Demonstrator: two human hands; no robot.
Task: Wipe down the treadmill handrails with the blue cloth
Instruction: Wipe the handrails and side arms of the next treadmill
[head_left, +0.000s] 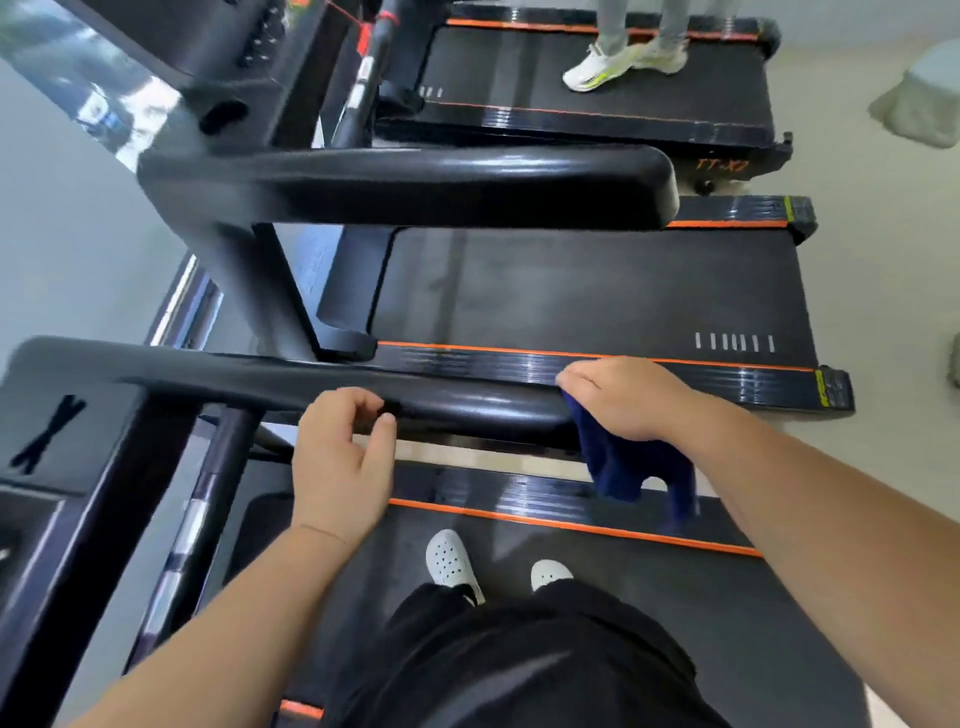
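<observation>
I am pressing the blue cloth (631, 462) on the end of the handrail (467, 402) with my closed right hand (623, 397), while my left hand (340, 457) is resting half-open beside the rail.

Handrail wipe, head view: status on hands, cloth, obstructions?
Right hand shut on blue cloth at end of near handrail. Left hand loosely open at the rail. Nothing in the way.
</observation>
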